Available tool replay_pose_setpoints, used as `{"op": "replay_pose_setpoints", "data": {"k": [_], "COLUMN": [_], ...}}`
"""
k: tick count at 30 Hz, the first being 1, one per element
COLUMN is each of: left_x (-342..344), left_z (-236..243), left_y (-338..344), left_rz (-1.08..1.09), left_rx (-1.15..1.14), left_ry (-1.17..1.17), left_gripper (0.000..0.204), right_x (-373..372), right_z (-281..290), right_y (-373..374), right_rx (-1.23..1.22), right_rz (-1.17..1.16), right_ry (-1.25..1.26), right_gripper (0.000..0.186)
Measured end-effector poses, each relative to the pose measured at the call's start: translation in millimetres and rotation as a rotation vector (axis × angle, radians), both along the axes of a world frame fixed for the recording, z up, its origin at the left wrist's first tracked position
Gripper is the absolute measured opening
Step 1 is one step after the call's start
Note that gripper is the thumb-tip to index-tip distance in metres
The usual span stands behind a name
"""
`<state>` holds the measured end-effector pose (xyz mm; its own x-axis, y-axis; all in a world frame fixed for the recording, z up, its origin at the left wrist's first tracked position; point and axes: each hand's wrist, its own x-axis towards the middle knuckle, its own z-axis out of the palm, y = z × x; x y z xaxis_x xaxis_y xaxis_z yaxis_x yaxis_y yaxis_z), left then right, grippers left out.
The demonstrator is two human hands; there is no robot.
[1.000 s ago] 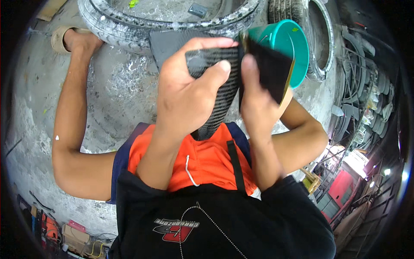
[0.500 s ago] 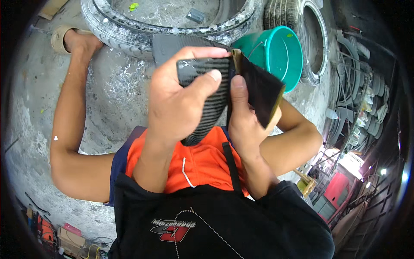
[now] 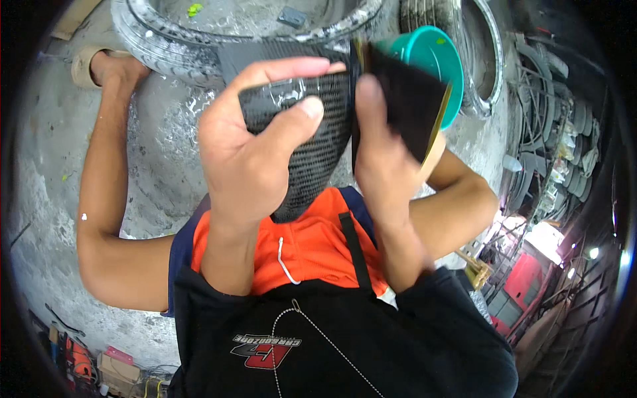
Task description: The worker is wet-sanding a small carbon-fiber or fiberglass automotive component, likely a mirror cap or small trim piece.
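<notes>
My left hand grips a glossy, tapered carbon-fibre piece, its thumb across the weave and its fingertips along the top edge. My right hand, blurred, is closed on a dark folded sheet with a yellowish edge, held right beside the piece; whether they touch along their whole length I cannot tell. Some fingers of this hand are hidden behind the sheet. A flat grey-black part shows behind both hands, partly covered.
A large tyre lies on the grey floor ahead, another tyre at right. A teal bucket stands behind the dark sheet. Curved parts on racks line the right side; boxes and tools sit at lower left. My legs are bent either side.
Over the last second both hands with the piece and sheet dipped toward me, then rose again, shifting left. The carbon piece now shows more of its glossy face.
</notes>
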<state>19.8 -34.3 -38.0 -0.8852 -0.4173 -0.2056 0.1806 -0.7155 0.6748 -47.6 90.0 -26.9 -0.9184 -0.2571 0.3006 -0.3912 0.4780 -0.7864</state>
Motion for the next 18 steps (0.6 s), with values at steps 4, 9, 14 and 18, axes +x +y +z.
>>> {"op": "replay_pose_setpoints", "data": {"k": [4, 9, 14, 18], "left_x": [-1, 2, 4, 4], "left_z": [-2, 4, 9, 8], "left_y": [6, 4, 6, 5], "left_rz": [-0.038, -0.019, -0.105, -0.084], "left_rx": [-0.059, -0.010, -0.090, -0.109], "left_ry": [0.000, -0.032, -0.112, 0.001], "left_gripper": [0.026, 0.025, 0.025, 0.028], "right_x": [1, 9, -14, -30], "right_z": [1, 1, 5, 37], "right_y": [8, 0, -2, -15], "right_rx": [-0.019, -0.139, 0.042, -0.108], "right_rz": [0.035, 0.029, 0.148, 0.111], "right_ry": [0.107, 0.028, 0.252, 0.034], "right_gripper": [0.011, 0.018, 0.029, 0.023]}}
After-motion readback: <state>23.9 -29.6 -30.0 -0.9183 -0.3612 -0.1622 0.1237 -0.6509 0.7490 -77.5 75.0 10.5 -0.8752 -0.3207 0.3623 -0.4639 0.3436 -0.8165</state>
